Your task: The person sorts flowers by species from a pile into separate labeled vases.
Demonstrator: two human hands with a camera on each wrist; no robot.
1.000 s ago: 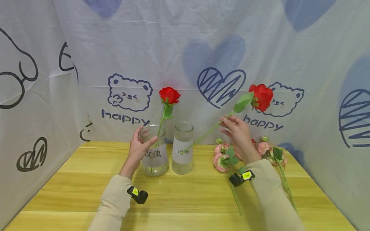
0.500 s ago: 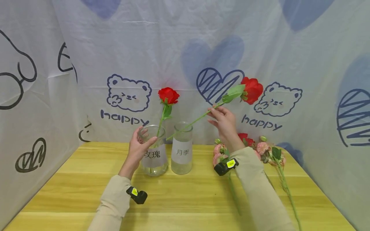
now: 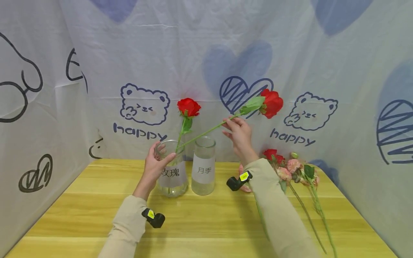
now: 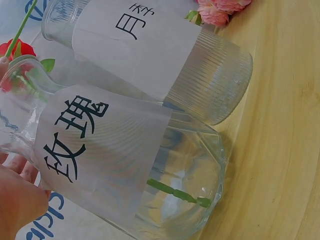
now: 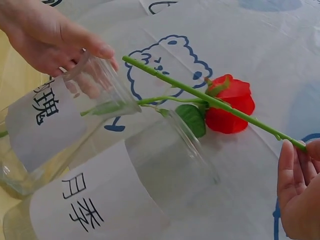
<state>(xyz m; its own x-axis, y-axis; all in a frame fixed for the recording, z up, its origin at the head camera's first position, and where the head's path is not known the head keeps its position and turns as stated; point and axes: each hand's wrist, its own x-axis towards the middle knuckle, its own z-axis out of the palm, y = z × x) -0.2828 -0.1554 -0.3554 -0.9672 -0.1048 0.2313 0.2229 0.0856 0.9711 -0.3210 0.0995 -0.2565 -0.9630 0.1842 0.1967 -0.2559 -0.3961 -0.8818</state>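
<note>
My left hand grips the neck of a wide glass vase with a two-character label. A red rose stands in this vase, its cut stem visible through the glass near the bottom. My right hand pinches the stem of another red rose, its bloom tilted up to the right. That stem's lower end is by the wide vase's mouth; in the right wrist view it appears outside the rim. A narrower labelled glass vase stands between my hands, under the slanting stem.
Pink flowers and a red flower lie on the wooden table at the right, long stems toward the front. My right forearm partly covers another pink flower. A printed cloth hangs close behind the vases.
My right hand has moved left with the rose, carrying its stem end past the narrower vase to the wide vase's mouth. My left hand has stayed on the wide vase.
</note>
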